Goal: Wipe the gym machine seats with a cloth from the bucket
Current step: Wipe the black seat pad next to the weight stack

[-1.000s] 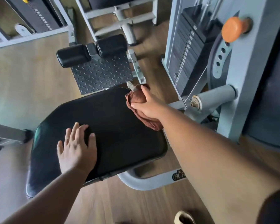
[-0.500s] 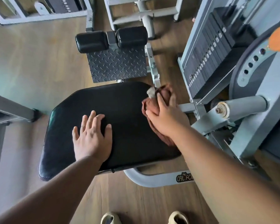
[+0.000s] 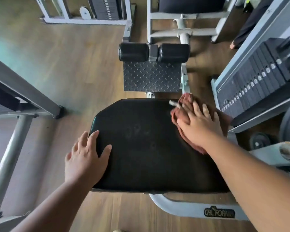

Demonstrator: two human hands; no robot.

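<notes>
Rust-brown cloth (image 3: 182, 113) bunched on far right corner of the black seat (image 3: 149, 148), pressed flat under right hand (image 3: 197, 124), fingers straight, no curl. Left hand (image 3: 85, 158) spread, palm down on the seat's near left edge, holding nothing. Beyond seat: checker-plate footplate (image 3: 151, 76), two black roller pads (image 3: 153, 52). Weight stack (image 3: 258, 77) close on right, grey frame (image 3: 23, 97) on left. Wood floor (image 3: 74, 56), more machines behind.
</notes>
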